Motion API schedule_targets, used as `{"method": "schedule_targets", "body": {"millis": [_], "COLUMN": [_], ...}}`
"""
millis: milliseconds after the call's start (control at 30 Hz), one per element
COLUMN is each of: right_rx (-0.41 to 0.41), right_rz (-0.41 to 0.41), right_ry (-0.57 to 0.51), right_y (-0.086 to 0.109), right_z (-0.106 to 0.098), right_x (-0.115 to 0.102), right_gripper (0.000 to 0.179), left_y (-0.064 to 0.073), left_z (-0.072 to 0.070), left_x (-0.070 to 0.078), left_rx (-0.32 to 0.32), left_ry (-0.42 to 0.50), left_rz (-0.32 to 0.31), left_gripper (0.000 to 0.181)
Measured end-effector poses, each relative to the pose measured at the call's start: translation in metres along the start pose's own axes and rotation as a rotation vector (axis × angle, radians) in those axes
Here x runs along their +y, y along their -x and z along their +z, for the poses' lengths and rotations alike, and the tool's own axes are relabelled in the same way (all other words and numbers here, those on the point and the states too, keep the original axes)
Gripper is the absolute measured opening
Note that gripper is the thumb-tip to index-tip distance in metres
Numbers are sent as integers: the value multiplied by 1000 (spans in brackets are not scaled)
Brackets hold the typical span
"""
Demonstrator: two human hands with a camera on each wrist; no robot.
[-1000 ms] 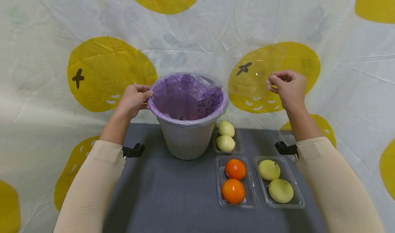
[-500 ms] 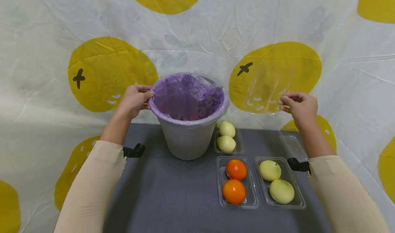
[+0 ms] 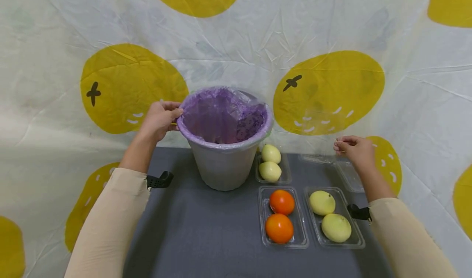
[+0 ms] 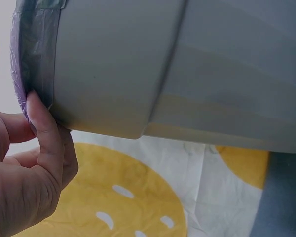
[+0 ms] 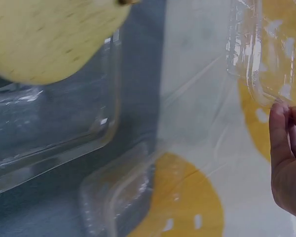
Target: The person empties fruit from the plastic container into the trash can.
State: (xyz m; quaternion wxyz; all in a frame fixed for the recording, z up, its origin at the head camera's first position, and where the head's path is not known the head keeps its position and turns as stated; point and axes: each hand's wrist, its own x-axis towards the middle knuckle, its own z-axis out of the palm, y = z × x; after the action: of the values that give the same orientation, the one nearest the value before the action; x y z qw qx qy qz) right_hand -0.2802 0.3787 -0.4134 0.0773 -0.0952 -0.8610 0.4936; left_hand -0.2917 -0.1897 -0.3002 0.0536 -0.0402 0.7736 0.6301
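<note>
A pale grey bin (image 3: 225, 167) lined with a purple plastic bag (image 3: 210, 118) stands at the back of the table. My left hand (image 3: 160, 120) pinches its lined rim at the left, thumb over the edge and fingers beneath, as the left wrist view also shows. At the back right, my right hand (image 3: 357, 151) pinches the corner of a clear plastic container (image 5: 246, 54) between thumb and fingertips. This container is faint in the head view, its lower edge near the table's back edge. Another clear plastic container (image 3: 350, 175) lies just under my right hand.
Clear trays hold fruit to the bin's right: two pale fruits (image 3: 270, 171) beside it, two orange-red fruits (image 3: 279, 228) in front, and two yellow-green fruits (image 3: 336, 228) farther right. Behind the dark grey table (image 3: 206, 237) hangs a white cloth (image 3: 228, 32) with yellow fruit prints.
My right hand has come down and rightward with the clear container, which has dropped from high before the cloth to near the table's back edge. My left hand stays at the bin rim.
</note>
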Motion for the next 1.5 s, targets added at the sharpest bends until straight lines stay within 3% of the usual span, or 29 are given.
{"method": "schedule_targets", "body": {"millis": [200,500,767,867,1067,1500], "right_rx": [-45,-151,-229,-234,-243,-329], "right_rz": [59,77,185,204,169,176], "right_ry": [118,154,185,188,256,406], "right_y": [-2,-11,-14,-14,-15,-21], "right_z": [5,12,19,20,22,19], "right_x": [22,48,64,67,68,70], "right_gripper": [42,38,40,40,37,33], "left_y": [-1,-3,-4,-4,-3,-2], "left_z": [-1,-1,-1,-1,-1,-1], "left_x": [-1,-1,-3,-4,-3,-3], "left_rx": [4,0,-3,-6,-2,-1], "left_ry": [-9,-7,-1,5,-3,-7], "left_rz": [-5,2,10,11,11,10], "left_gripper": [50,50,50,50,50,49]}}
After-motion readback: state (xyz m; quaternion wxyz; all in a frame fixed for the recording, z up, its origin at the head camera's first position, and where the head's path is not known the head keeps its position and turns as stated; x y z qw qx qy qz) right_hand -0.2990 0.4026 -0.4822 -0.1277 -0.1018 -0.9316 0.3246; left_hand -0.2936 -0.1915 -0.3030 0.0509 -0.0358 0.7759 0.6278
